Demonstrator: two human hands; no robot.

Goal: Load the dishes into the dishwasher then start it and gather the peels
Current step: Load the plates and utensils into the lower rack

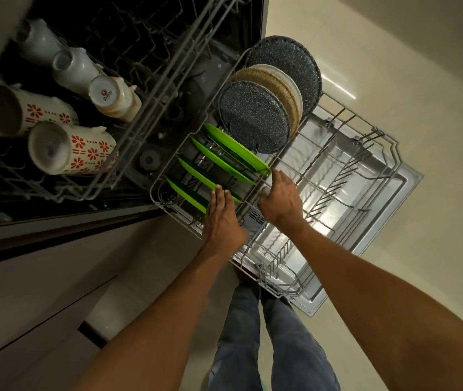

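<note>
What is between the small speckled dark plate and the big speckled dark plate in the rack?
In the head view, two plates stand between the small speckled dark plate and the big speckled dark plate: a round tan woven-looking plate and a round white plate.

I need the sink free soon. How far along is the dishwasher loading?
Well along. Mugs sit in the upper rack, and green plates and speckled plates stand in the pulled-out lower rack. In hand: the left hand touches a green plate and the right hand is at the rack wires. Left: push the rack in, shut the door, start it, gather peels.
</note>
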